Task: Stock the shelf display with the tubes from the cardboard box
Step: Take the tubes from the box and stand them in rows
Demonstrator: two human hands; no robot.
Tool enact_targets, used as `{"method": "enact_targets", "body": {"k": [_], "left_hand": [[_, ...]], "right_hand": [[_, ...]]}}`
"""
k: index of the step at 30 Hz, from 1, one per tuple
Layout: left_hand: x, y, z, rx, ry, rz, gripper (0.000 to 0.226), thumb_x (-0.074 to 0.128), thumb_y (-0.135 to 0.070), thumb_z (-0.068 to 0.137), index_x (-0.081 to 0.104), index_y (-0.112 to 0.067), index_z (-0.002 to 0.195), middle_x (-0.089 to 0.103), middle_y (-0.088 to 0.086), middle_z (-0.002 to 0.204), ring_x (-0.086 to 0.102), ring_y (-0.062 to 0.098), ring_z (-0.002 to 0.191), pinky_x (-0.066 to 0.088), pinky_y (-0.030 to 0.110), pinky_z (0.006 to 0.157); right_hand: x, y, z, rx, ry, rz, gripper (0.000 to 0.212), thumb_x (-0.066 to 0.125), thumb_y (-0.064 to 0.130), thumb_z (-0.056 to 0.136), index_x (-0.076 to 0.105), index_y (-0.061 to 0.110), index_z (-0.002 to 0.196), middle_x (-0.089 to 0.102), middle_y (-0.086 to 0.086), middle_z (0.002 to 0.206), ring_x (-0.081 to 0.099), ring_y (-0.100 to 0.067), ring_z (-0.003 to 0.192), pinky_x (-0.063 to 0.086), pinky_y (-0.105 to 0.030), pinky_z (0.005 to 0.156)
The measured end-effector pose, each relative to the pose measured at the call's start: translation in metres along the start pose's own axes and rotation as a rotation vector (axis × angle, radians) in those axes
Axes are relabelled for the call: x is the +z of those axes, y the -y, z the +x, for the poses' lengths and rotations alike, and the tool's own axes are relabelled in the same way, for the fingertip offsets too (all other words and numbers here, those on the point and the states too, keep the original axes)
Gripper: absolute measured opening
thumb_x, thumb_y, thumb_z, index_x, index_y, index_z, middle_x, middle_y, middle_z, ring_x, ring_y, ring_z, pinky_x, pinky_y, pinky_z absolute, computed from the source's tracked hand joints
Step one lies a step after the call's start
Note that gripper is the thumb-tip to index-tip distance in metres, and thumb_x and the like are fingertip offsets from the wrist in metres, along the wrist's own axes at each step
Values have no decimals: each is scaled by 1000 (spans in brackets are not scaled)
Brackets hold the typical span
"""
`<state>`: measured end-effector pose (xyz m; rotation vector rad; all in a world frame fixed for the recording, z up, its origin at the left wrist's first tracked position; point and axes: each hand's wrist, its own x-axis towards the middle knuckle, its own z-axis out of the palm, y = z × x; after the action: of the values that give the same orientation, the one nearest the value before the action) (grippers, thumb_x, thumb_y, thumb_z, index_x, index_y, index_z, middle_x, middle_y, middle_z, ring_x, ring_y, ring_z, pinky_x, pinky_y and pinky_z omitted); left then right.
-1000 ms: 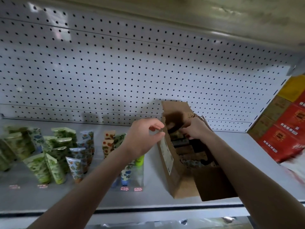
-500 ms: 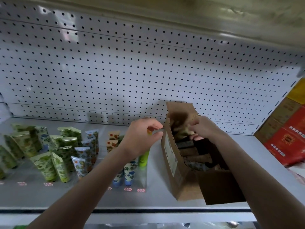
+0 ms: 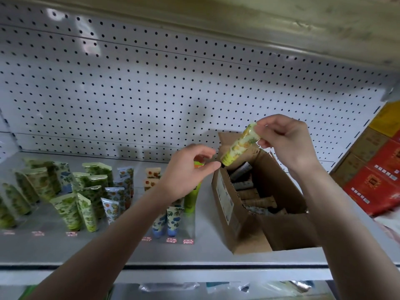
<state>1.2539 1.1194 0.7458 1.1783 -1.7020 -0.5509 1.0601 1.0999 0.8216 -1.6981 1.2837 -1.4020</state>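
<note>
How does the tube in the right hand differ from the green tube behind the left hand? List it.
The held tube hangs tilted above the box, pinched by the right hand; the green tube stands upright on the shelf. The held tube is pale yellow with a print; the green tube is plain green. The left hand hides part of the green tube; the held tube shows nearly whole. Both are slim tubes.

Head view — near, facing shelf, perhaps level

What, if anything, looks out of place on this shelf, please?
Nothing looks spilled or damaged. The green tubes at the left of the shelf lean at mixed angles, though the wide lens may exaggerate that.
</note>
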Motion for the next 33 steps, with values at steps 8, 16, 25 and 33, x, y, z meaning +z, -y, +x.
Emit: {"method": "enact_targets", "body": {"k": [8,16,25,33], "left_hand": [[-38,0,-6,12,15,-134,18,65,-22,85,67,-19,103,69,-4,98,63,11,91,53,29,79],[-91,21,-30,5,-77,-153,10,69,-19,82,66,-21,91,70,1,89,64,16,85,51,34,80],[-154,44,-62,12,-132,-84,14,68,-11,81,63,-1,91,70,7,82,65,20,75,52,30,71],[-225,62,-87,15,-203,-115,27,64,-30,80,68,-5,89,63,18,78,53,24,66,45,31,66]], "right_hand": [[59,23,-13,-60,182,16,7,63,2,87,67,7,84,66,-2,69,54,-5,49,48,-16,55],[112,39,-28,-29,313,118,11,63,2,86,65,5,96,67,-6,78,62,-4,58,53,-16,64],[188,55,-52,-20,327,200,7,64,2,85,63,9,85,64,-8,73,59,-8,57,53,-19,63],[256,78,-70,-57,343,283,13,65,0,84,64,13,82,65,-5,71,61,-8,58,54,-20,65]]}}
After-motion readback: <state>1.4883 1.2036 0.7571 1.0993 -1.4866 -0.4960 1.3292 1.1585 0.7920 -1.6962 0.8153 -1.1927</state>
